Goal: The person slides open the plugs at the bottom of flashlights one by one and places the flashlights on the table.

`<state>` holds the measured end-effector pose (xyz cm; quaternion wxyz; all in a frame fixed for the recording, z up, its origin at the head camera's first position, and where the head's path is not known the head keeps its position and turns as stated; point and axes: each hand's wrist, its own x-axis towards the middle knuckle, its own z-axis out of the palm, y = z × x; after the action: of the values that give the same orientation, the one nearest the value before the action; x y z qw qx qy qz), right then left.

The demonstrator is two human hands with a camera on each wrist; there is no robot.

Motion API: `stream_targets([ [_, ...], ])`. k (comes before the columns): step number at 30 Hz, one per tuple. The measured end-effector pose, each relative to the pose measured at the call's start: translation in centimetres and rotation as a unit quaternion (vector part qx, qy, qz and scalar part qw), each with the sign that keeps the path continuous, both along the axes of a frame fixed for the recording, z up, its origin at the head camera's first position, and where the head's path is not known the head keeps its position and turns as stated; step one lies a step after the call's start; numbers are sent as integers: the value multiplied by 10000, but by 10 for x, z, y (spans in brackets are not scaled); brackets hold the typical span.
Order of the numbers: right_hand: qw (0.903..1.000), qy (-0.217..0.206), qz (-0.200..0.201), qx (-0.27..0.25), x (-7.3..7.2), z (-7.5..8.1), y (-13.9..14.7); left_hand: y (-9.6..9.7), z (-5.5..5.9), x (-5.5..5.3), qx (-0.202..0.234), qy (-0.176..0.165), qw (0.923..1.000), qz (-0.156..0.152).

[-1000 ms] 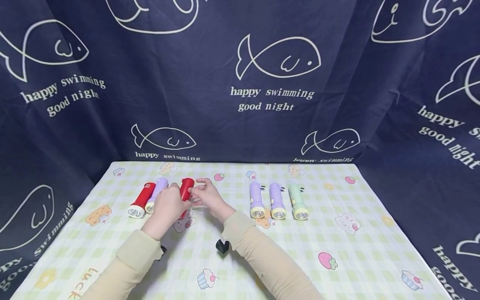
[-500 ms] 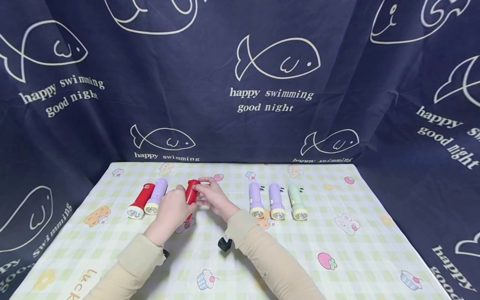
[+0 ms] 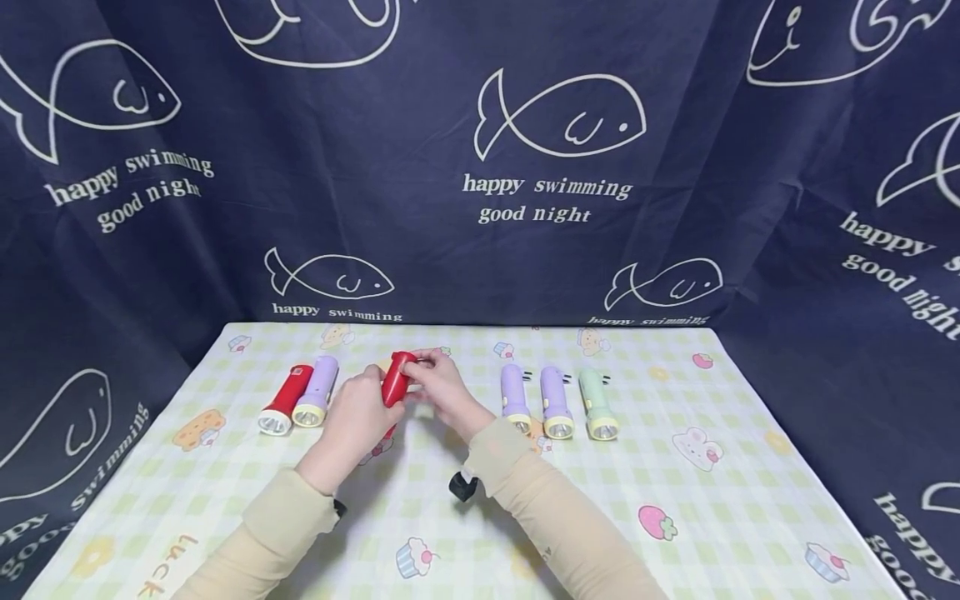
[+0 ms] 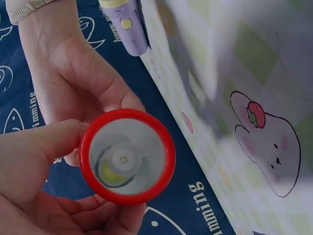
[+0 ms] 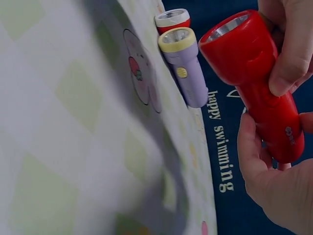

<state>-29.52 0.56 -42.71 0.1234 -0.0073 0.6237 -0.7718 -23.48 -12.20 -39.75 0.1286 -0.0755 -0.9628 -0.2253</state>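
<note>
Both hands hold a red flashlight (image 3: 397, 379) above the table, left of centre. My left hand (image 3: 360, 429) grips it near the lamp end, and the thumb lies on its side in the right wrist view. The fingers of my right hand (image 3: 448, 396) curl about the tail end. Facing the left wrist camera is the clear lens (image 4: 142, 142) inside its red rim. To the left lie another red flashlight (image 3: 288, 398) with a white head and a purple flashlight (image 3: 318, 387) with a yellow head, side by side.
Right of the hands lie two purple flashlights (image 3: 513, 396) (image 3: 555, 398) and a green one (image 3: 597, 400) in a row, plug prongs showing. A checked cloth (image 3: 600, 525) covers the table. Behind it hangs a dark blue fish-print curtain (image 3: 420, 233).
Both hands have moved to the right with the red flashlight between them, away from the pair on the left. The other flashlights stay where they were.
</note>
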Motion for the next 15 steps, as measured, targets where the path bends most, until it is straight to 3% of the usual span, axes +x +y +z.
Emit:
stream_targets([
  [8,9982,363,-427,194,0,12,11,8,-2,-1,428,386,9983,7],
  [15,9909,795,-886,628,2,18,19,20,-4,-6,690,641,9955,-34],
])
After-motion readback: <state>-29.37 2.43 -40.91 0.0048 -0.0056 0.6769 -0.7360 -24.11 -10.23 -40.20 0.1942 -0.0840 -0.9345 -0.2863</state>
